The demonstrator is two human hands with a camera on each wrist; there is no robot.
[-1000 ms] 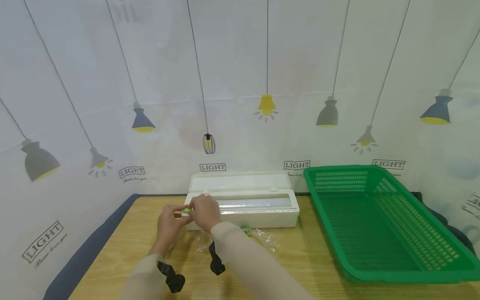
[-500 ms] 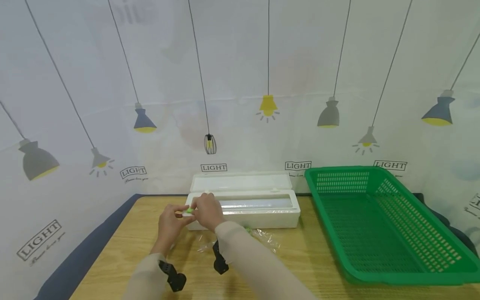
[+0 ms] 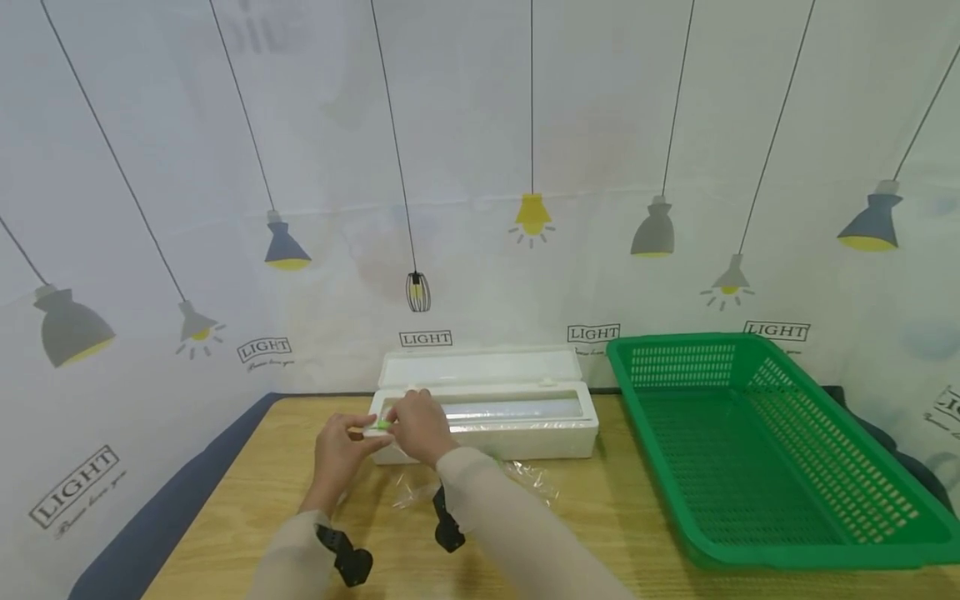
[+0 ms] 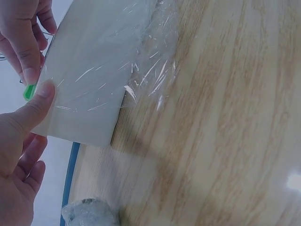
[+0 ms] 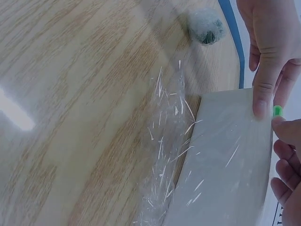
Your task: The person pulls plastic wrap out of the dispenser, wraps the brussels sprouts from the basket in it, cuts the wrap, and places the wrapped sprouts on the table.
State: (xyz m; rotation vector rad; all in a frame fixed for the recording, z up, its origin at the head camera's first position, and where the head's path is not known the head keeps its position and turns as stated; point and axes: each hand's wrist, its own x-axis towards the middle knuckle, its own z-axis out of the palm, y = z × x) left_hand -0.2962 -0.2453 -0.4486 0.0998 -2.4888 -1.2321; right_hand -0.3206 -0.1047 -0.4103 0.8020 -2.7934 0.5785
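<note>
A white cling film dispenser (image 3: 517, 443) stands at the table's back edge, its lid (image 3: 480, 367) raised and a film roll (image 3: 517, 409) inside. My left hand (image 3: 337, 454) grips its left front corner, thumb on the front face in the left wrist view. Between thumb and fingers, my right hand (image 3: 422, 425) pinches the small green slide cutter (image 3: 383, 424) on the dispenser's front rim. Clear cling film (image 5: 162, 141) drapes over the front face and lies crumpled on the wood. The right hand and sleeve hide part of the dispenser.
A large green plastic basket (image 3: 750, 467) stands to the right on the wooden table (image 3: 600, 533). A round thing wrapped in clear film (image 4: 90, 213), dark green in part, lies near the table's left edge. Behind rises a lamp-patterned white backdrop (image 3: 480, 150).
My right hand has moved slightly right along the dispenser's front rim, and the green slide cutter with it. The left hand keeps its grip on the corner.
</note>
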